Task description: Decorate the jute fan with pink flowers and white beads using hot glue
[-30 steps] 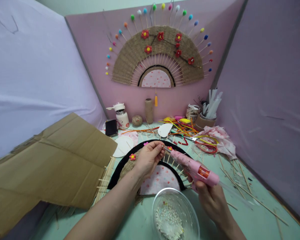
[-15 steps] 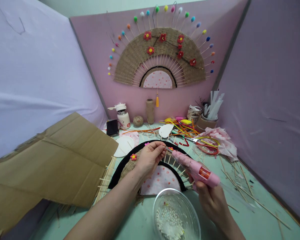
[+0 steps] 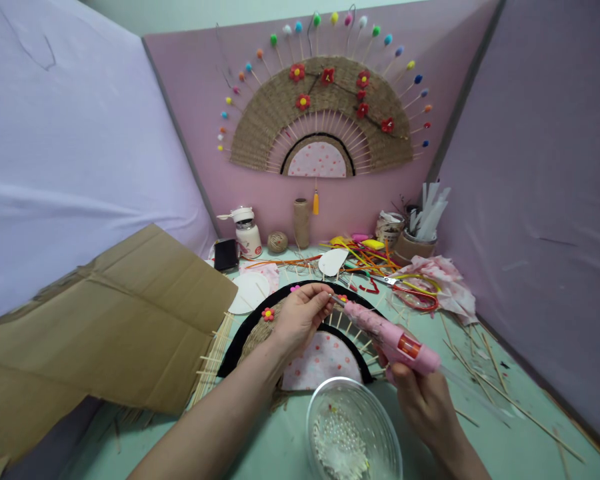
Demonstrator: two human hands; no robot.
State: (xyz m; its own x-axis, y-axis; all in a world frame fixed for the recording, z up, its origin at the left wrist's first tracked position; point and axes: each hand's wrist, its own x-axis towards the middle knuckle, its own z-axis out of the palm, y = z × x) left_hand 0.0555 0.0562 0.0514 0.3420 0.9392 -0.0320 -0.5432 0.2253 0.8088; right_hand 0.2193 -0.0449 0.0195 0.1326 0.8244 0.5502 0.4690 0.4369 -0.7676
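My left hand [image 3: 304, 315] is over the half-round fan [image 3: 254, 337] on the table, thumb and forefinger pinched on a tiny pale bead [image 3: 331, 295]. In my right hand [image 3: 425, 397] is a pink hot glue gun [image 3: 393, 335]. Its metal nozzle points left and meets the bead or sits just beside it. Black trim edges the fan, and a red flower [image 3: 268, 314] sits on its woven band. My left hand and forearm hide part of that band. A clear plastic bowl [image 3: 399, 437] with small pearly beads stands in front of the fan.
Folded cardboard [image 3: 130, 320] leans at the left. Scissors [image 3: 415, 293], pipe cleaners [image 3: 365, 257] and crumpled cloth [image 3: 450, 287] lie behind on the right. Thin sticks [image 3: 495, 380] are scattered at the right. A finished fan [image 3: 260, 127] hangs on the pink back wall.
Both hands hold almost the same pose, with the nozzle still at the pinched fingertips. The whole view has shifted very slightly.
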